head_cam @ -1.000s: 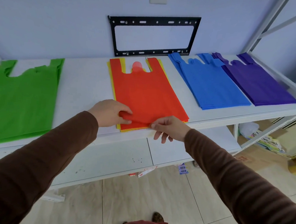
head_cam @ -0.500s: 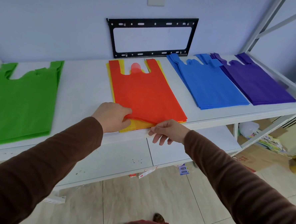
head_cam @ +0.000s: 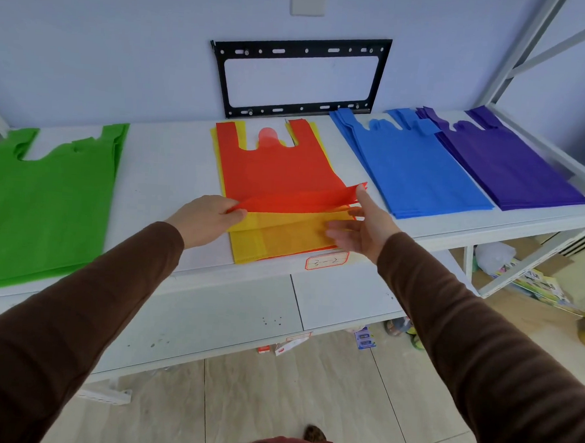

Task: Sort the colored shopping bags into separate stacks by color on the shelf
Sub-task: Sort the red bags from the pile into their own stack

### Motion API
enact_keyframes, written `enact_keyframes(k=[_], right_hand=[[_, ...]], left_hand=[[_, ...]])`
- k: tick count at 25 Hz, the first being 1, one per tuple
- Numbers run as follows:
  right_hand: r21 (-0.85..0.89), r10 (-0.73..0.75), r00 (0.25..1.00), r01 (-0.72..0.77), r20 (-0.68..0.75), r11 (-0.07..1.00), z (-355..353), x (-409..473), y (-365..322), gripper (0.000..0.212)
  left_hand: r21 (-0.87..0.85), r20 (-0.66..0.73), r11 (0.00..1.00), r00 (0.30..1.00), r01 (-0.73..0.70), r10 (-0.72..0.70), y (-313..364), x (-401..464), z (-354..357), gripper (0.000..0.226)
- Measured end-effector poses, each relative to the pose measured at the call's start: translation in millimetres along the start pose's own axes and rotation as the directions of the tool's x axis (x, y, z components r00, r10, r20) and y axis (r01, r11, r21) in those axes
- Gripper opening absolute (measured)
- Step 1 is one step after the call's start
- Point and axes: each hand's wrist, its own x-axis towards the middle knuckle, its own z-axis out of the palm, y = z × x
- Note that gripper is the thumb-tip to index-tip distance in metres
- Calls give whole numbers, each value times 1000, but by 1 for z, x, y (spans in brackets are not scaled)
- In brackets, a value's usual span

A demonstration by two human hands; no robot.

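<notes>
**Mia:** Where is the red bag (head_cam: 280, 172) right now?

**Tom:** It lies in the middle of the shelf (head_cam: 164, 165), on top of a yellow bag (head_cam: 283, 236). Its near edge is lifted up. The far end with the handles lies flat.

**Mia:** Who holds it?

**Tom:** The left hand (head_cam: 205, 221) does. Its grip is closed: thumb and fingers pinch the near left corner of the red bag. The right hand (head_cam: 362, 230) is open, with its fingers spread. One finger props up the lifted red edge on the right side. The other fingers sit just over the yellow bag.

**Mia:** What could go wrong?

**Tom:** The bags are thin and floppy. If the left hand pulls fast, the yellow bag may cling and slide along too. It sits close to the front edge of the shelf, so it could slip off to the floor.

**Mia:** Anything else?

**Tom:** Only one corner is pinched. The red bag may sag, fold over, or slip out of the grip. There looks to be more red under the yellow bag, so the pile is mixed. A wrong grab could take two colors at once.

**Mia:** And the other piles?

**Tom:** The green stack (head_cam: 42, 202) is at the left. The blue stack (head_cam: 407, 170) and the purple stack (head_cam: 507, 166) are at the right. A wide swing could bump the blue one, which is near.
</notes>
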Motion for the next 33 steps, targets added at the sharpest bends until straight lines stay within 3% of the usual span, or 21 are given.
enact_keyframes(k=[3,9,12,13,15,17,18,19,20,21,22,23,24,25,26,28,30,33], right_hand=[[-1,-17,998,17,-52,1000,-3,7,-10,77],[-122,-61,996,53,-67,991,-9,17,-18,76],[-348,-245,953,172,-177,921,-9,20,-28,75],[-292,-187,974,143,-127,945,-8,22,-32,79],[-66,46,998,-43,45,997,-8,26,-40,87],[50,134,979,-143,152,988,-12,31,-44,76],[43,129,980,-137,152,990,-14,36,-44,64],[33,126,981,-132,149,991,-16,40,-42,55],[38,122,984,-128,131,991,-18,45,-40,55],[49,118,985,-125,122,991,-20,48,-37,59],[64,114,986,-123,125,990,-22,51,-34,63],[82,109,985,-121,137,989,-24,53,-32,65],[82,104,983,-118,153,990,-25,53,-31,67],[53,95,980,-106,176,993,-25,49,-31,71],[-10,66,979,-65,193,998,-27,45,-30,75],[-178,3,958,50,286,983,-34,36,-26,79],[-277,44,901,86,432,957,-43,29,-21,73],[-178,67,893,15,445,984,-41,31,-14,48]], left_hand=[[-109,30,992,997,68,-65,-1,3,-1,41],[-124,12,990,998,66,-65,-6,7,3,43],[211,-199,976,976,-50,93,-4,5,6,37],[326,-277,940,940,-104,200,0,4,5,34],[358,-338,911,882,-203,329,5,5,1,26],[222,-331,926,870,-304,365,7,6,1,29],[42,-344,937,875,-348,340,9,4,7,39],[-263,-378,900,896,-347,235,13,2,17,52],[-637,-392,718,920,-281,12,17,0,26,60],[-898,-288,403,930,-180,-227,25,-2,29,61],[-993,-111,87,925,-85,-363,27,3,32,54],[-994,46,-106,920,5,-390,27,10,30,47],[-974,162,-205,922,93,-352,24,21,26,44],[-962,221,-225,927,155,-304,20,32,20,50],[-961,241,-205,931,188,-275,15,45,14,64],[-973,221,6,932,232,-287,7,68,4,92],[-933,199,234,934,274,-298,0,85,0,86],[-880,199,367,935,302,-294,-4,97,1,71]])
